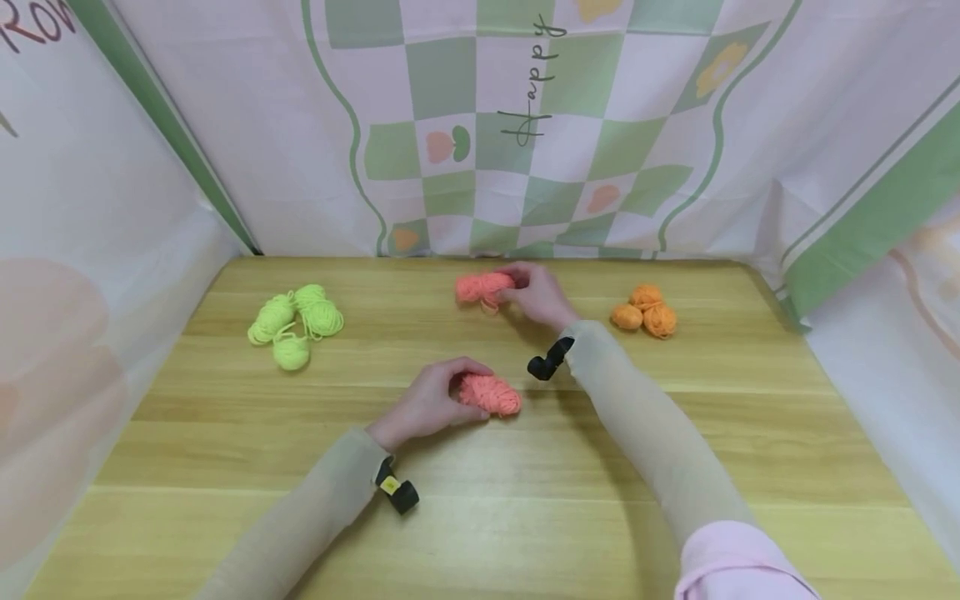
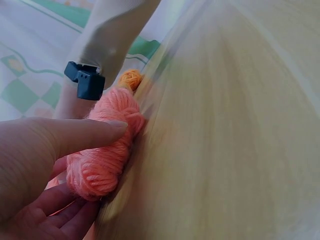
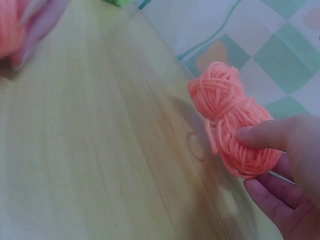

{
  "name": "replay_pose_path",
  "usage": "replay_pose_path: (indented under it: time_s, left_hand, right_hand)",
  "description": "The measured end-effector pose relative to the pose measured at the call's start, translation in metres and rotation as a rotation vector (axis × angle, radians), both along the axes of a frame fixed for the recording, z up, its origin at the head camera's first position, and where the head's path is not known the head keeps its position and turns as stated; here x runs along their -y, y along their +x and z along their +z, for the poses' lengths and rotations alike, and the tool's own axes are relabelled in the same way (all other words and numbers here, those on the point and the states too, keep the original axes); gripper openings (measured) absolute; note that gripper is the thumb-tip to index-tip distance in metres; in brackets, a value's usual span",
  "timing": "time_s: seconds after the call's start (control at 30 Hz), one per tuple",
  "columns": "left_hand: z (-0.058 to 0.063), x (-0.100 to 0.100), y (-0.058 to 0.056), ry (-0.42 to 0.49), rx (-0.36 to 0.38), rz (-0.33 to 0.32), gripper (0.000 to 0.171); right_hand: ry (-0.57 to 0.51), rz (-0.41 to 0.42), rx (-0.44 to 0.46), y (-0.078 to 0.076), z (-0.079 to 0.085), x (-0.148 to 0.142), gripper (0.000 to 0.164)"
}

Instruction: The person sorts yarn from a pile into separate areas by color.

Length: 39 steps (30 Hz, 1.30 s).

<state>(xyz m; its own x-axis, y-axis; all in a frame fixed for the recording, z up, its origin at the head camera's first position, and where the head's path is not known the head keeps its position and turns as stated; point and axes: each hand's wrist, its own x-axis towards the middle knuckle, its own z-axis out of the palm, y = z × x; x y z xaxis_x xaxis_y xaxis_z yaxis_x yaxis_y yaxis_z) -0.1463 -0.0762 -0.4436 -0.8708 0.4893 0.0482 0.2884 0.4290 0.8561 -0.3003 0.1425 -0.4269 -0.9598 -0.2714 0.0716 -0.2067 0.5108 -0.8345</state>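
My left hand [image 1: 432,400] grips a coral-pink ball of yarn [image 1: 491,395] low over the middle of the wooden table. In the left wrist view, the thumb lies across this yarn [image 2: 107,155] and the other fingers are beneath it. Farther back, my right hand [image 1: 542,294] pinches one end of a second coral-pink yarn bundle [image 1: 477,287]. The right wrist view shows that bundle [image 3: 235,120] drawn in at its middle, with a short loose strand hanging from its side. Its thumb presses on top, fingers below.
Several light-green yarn balls [image 1: 292,352] are grouped at the back left of the table [image 1: 465,533]. A cluster of small orange yarn balls [image 1: 660,320] sits at the back right. Printed cloth [image 1: 442,75] hangs along the table's back edge, with more at both sides.
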Motion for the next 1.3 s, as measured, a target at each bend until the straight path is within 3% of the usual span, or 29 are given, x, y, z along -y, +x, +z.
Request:
replay_pose_path:
  time_s: [0.23, 0.73, 1.0, 1.3]
  left_hand:
    - [0.0, 0.0, 0.001, 0.007, 0.014, 0.0, 0.052]
    - [-0.001, -0.002, 0.001, 0.012, -0.03, 0.007, 0.051]
    - [0.001, -0.001, 0.0, 0.062, -0.03, 0.066, 0.05]
    - [0.002, 0.004, -0.008, 0.092, -0.041, 0.116, 0.049]
  right_hand:
    - [0.0, -0.024, 0.004, -0.008, -0.004, -0.004, 0.04]
    - [-0.001, -0.016, 0.036, -0.006, -0.008, -0.006, 0.041]
    - [0.02, -0.021, 0.02, -0.007, -0.011, -0.005, 0.041]
    - [0.041, -0.021, 0.019, -0.007, -0.01, -0.003, 0.041]
